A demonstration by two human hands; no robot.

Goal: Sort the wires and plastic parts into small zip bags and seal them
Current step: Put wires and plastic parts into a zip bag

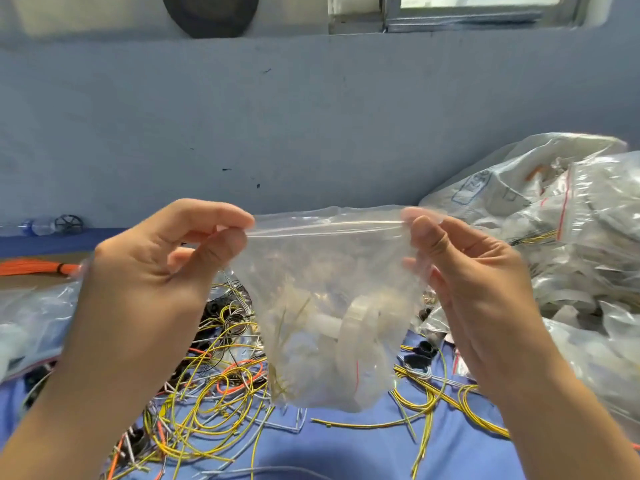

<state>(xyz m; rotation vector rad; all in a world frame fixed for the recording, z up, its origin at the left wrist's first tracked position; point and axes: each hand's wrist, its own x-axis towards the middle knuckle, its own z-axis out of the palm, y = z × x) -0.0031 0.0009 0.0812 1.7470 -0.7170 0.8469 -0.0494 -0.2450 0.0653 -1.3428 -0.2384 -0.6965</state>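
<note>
Zip bag (332, 306) — limp, light, slippery (parts sag low); left hand (156, 268), right hand (485, 285) pinch zip-strip corners — best hold.

A dark round object (210, 12) is at eleven o'clock, a window (481, 1) at one, a plastic bottle (38, 226) at nine.

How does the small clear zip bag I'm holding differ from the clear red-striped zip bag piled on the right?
The small clear zip bag hangs, pinched at its top corners by the left hand and right hand; the clear red-striped zip bag lies untouched in the pile. The held bag's top strip looks colourless; the other's is red. Both are transparent and filled.
</note>
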